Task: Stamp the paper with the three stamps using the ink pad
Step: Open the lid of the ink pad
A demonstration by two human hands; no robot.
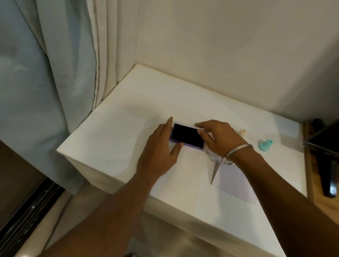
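A purple ink pad (187, 136) with a dark inked face lies open on the white table (117, 142). My left hand (159, 151) grips its left end between thumb and fingers. My right hand (218, 140) holds its right end, fingers on the far edge. A pale lilac sheet of paper (235, 182) lies to the right, near the table's front, partly under my right wrist. Further right stand a small cream stamp (242, 132) and a teal stamp (265, 145). A third stamp is not visible.
Scissors (215, 169) lie on the paper's left edge, blades pointing toward me. Curtains (40, 62) hang at the left, a wall runs behind the table. A dark screen on a black stand (334, 156) sits on a wooden surface at the right.
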